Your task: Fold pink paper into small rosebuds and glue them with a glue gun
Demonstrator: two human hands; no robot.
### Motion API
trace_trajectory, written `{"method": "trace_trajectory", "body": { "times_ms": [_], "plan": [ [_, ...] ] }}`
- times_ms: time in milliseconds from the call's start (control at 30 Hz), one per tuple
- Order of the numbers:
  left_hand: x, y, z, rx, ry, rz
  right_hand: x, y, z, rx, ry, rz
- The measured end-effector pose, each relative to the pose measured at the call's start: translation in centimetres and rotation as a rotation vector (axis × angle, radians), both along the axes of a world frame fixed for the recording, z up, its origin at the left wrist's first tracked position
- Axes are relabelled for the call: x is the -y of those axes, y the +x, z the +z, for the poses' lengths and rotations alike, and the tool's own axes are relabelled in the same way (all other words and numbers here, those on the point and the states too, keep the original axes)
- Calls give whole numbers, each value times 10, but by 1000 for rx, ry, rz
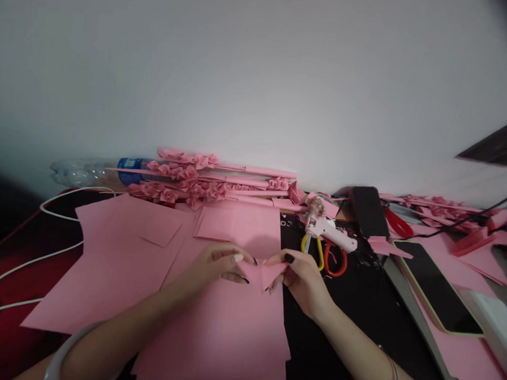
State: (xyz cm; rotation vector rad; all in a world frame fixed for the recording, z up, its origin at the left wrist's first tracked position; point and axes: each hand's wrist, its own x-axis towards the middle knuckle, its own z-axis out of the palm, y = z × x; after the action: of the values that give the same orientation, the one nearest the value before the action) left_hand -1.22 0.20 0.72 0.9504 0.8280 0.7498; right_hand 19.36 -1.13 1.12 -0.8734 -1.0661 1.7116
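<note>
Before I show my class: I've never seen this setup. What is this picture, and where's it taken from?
There is no machine, just a person working bare-handed. The one picture comes from a camera worn on the head, looking forward and down. The left hand and right hand pinch a small folded piece of pink paper between them. Beneath lie large flat pink paper sheets. Near the pale wall behind are pink folded-paper flowers on long stems and a clear plastic bottle with a blue label. To the right lie a white plastic glue gun, yellow and red ring handles, probably of scissors, and a dark-screened phone with a pale yellow edge.
</note>
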Motion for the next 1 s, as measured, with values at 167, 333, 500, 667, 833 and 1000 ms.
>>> {"method": "trace_trajectory", "body": {
  "times_ms": [167, 333, 500, 667, 833, 1000],
  "plan": [
    [2, 7, 2, -328, 256, 20, 2, -6, -3, 402, 94, -69],
    [3, 6, 0, -382, 346, -6, 5, -5, -4, 625, 284, -41],
    [4, 6, -3, -470, 382, -61, 6, -7, -1, 674, 285, -10],
    [4, 9, 0, -483, 309, -74, 6, -8, -1, 762, 289, 12],
    [2, 9, 9, -480, 193, -13, 6, -5, -4, 824, 286, -34],
    [-1, 8, 13, -398, 151, 1, 5, -1, -7, 717, 282, -61]
  ]
}}
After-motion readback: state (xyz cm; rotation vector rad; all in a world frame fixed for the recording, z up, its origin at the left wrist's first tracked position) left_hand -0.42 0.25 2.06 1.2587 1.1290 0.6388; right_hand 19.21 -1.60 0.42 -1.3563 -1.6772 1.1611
